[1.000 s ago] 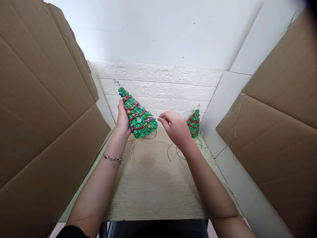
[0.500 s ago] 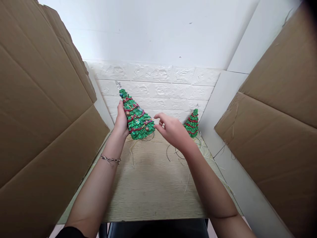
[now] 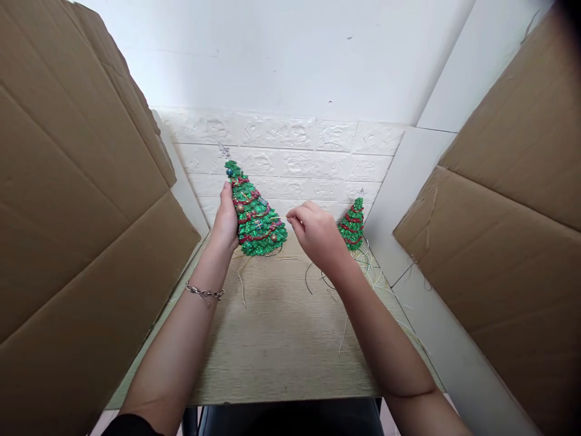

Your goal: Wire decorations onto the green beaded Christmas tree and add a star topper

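My left hand (image 3: 227,219) is wrapped round the left side of a green glittery Christmas tree (image 3: 258,219) with red garlands, small ornaments and a clear star on top. The tree leans a little to the left. To its right, my right hand (image 3: 314,233) pinches a thin pale string (image 3: 278,218) whose other end lies against the lower right of the tree. Beneath the tree, a pale cord (image 3: 241,284) lies on the table.
A smaller green tree (image 3: 353,225) stands at the back right of the table (image 3: 290,339), with tangled pale and dark cords (image 3: 370,266) around its base. Cardboard sheets rise at the left (image 3: 86,181) and right (image 3: 508,212). A white brick-patterned wall (image 3: 281,133) is behind.
The larger tree and my left hand have shifted slightly right and become a bit more upright. My right hand's fingers have closed into a tighter pinch and moved slightly right.
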Tool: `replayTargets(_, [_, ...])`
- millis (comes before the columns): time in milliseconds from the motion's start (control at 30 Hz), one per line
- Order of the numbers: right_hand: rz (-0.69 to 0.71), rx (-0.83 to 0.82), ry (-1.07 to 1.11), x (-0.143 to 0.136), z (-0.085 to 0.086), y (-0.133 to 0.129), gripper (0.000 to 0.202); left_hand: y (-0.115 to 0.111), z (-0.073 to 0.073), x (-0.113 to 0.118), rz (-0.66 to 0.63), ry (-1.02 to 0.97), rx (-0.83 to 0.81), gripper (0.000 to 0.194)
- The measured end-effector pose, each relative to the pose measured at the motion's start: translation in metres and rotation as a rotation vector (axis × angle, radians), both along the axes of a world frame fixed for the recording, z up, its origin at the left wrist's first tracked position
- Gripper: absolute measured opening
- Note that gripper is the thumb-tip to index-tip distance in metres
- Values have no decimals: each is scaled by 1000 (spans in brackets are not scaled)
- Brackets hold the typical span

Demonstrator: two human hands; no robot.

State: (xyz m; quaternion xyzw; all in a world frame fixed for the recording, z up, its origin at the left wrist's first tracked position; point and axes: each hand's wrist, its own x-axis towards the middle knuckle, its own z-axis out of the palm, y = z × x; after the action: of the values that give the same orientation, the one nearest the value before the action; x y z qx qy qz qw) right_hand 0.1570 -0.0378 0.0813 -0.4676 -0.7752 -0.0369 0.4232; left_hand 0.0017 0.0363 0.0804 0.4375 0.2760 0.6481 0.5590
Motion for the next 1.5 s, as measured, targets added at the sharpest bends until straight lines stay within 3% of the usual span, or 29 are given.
replayTargets(133, [97,-90,34,-8,-5,3,16,-2,-3,6,-3,12,-8,44])
replayTargets(367, [387,-328,499,0,-6,9,18,-2,-1,2,-26,56,-31,49])
replayTargets(733, [566,-506,628,6,-7,15,19,0,0,1,-89,19,-76,50])
replayTargets(933, [466,-622,751,4,-9,20,32,-5,2,3,-91,60,-65,47])
replayTargets(1100, [375,-673,674,2,-14,24,42,-7,1,5,-101,81,-27,45])
replayTargets(1200, [351,-585,723,1,-24,34,47,-5,0,5,-98,66,-53,46])
replayTargets(1300, [387,-505,948,-6,-37,46,57,1,-2,3,-82,2,-86,49])
replayTargets(1500, [491,-965,1325,-34,-59,57,49,11,-10,1,3,-95,-117,48])
